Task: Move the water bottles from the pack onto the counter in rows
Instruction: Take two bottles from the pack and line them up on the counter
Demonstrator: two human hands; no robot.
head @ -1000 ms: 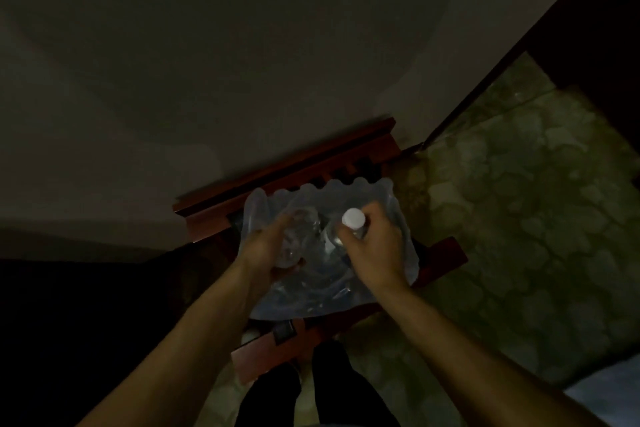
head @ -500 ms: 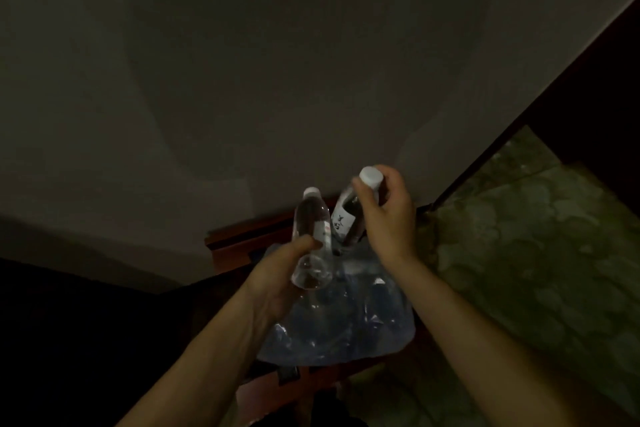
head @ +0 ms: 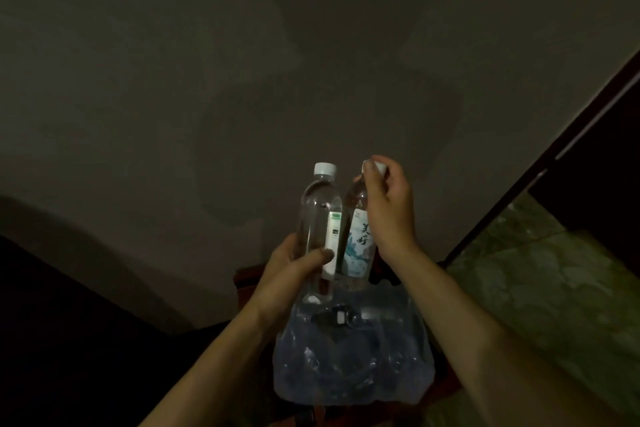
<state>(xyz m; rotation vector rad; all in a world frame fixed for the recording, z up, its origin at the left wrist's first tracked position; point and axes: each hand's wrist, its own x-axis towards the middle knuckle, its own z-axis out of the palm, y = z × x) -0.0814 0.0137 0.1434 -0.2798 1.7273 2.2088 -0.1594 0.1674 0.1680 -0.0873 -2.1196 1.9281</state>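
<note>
Pretty dim shot, most of it is just a big plain grey wall (head: pixel 242 62) filling the top and middle, with a greenish mottled floor (head: pixel 540 291) off on the right. Down at the bottom middle there's the pack (head: pixel 353 354), clear bluish shrink-wrap, crumpled and sitting on some reddish wooden furniture (head: pixel 247 282) that only peeks out at its edges. Both bottles are lifted up clear above the pack, side by side and close to upright, in front of the wall. The left hand (head: pixel 294 274) is wrapped around the lower half of the left bottle (head: pixel 320 222), thumb pressed across the front over the bottom of its narrow white label, the other fingers round the far side, so the clear upper body and white cap stick out above the grip. The right hand (head: pixel 389 208) has the right bottle (head: pixel 358 236) from the top, fingertips (head: pixel 372 172) pinched on the cap and neck, and the body with its white and blue printed label hangs below the fingers, leaning a bit toward the other bottle, can't tell if they actually touch
</note>
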